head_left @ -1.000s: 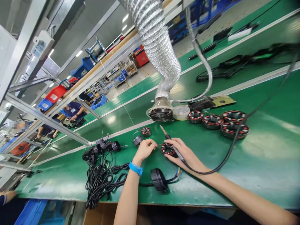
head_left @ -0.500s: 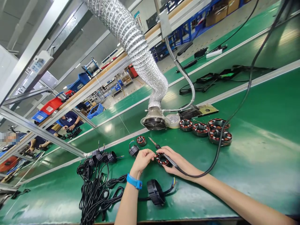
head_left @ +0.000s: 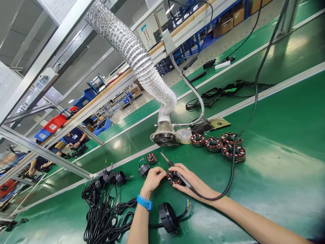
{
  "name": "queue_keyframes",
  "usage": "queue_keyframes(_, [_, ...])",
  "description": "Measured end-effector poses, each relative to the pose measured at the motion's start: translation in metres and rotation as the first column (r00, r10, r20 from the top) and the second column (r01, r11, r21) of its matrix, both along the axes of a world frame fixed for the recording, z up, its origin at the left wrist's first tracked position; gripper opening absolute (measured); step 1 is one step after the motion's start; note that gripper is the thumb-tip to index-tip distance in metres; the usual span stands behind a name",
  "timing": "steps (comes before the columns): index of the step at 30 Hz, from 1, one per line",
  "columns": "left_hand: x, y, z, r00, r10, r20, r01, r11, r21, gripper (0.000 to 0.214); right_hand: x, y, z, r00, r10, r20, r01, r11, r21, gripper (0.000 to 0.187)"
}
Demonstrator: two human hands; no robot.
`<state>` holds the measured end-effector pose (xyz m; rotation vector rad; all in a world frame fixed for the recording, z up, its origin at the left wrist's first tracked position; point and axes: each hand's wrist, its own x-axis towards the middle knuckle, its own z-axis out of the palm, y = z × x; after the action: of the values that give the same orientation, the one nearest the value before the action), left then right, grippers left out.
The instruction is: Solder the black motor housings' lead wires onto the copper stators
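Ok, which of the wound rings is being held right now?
The wound ring in the right hand, beside the soldering iron; the other five rings rest on the green bench, untouched.

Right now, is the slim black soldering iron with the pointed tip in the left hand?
No, the soldering iron is held in the right hand.

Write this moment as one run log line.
left hand: at coil ring | right hand: holds soldering iron, coil ring | green bench: black cap
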<state>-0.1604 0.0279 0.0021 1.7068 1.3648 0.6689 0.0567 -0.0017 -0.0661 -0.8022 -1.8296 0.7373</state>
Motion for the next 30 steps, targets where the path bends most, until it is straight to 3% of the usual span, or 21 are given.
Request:
queue_keyframes(8, [-0.007, -0.002, 0.007, 0.999, -0.03, 0.044, 0.036, 0.99, -0.139, 0.048, 0.005, 0.001, 0.006, 0.999, 0.046, -0.01, -0.046, 0.999, -0.007, 0.045])
queue_keyframes(13, [-0.01, -0.009, 0.011, 1.0, -0.011, -0.013, 0.011, 0.999, -0.031, 0.041, 0.006, 0.0, 0.01, 0.998, 0.058, -0.006, -0.058, 0.998, -0.021, 0.043])
queue_keyframes(16, [-0.005, -0.008, 0.016, 0.999, -0.044, 0.009, 0.044, 0.999, 0.021, 0.048, 0.007, 0.001, 0.012, 0.997, 0.071, -0.003, -0.071, 0.997, -0.032, 0.043])
queue_keyframes(19, [0.003, -0.002, 0.016, 0.991, -0.065, 0.12, 0.075, 0.993, -0.088, 0.062, 0.008, 0.001, 0.011, 0.996, 0.092, 0.001, -0.092, 0.995, -0.045, 0.042])
queue_keyframes(23, [0.002, -0.002, 0.011, 0.975, 0.021, 0.222, 0.019, 0.984, -0.179, 0.07, 0.007, 0.001, 0.005, 0.997, 0.078, 0.004, -0.078, 0.996, -0.047, 0.041])
queue_keyframes(26, [-0.008, -0.015, 0.007, 0.986, 0.063, 0.152, -0.043, 0.99, -0.131, 0.063, 0.004, 0.002, -0.001, 0.999, 0.047, -0.012, -0.048, 0.998, -0.044, 0.042])
queue_keyframes(30, [-0.014, -0.035, 0.002, 0.995, -0.059, -0.083, 0.052, 0.995, -0.084, 0.038, 0.001, 0.004, -0.006, 0.999, 0.024, -0.035, -0.026, 0.998, -0.056, 0.045])
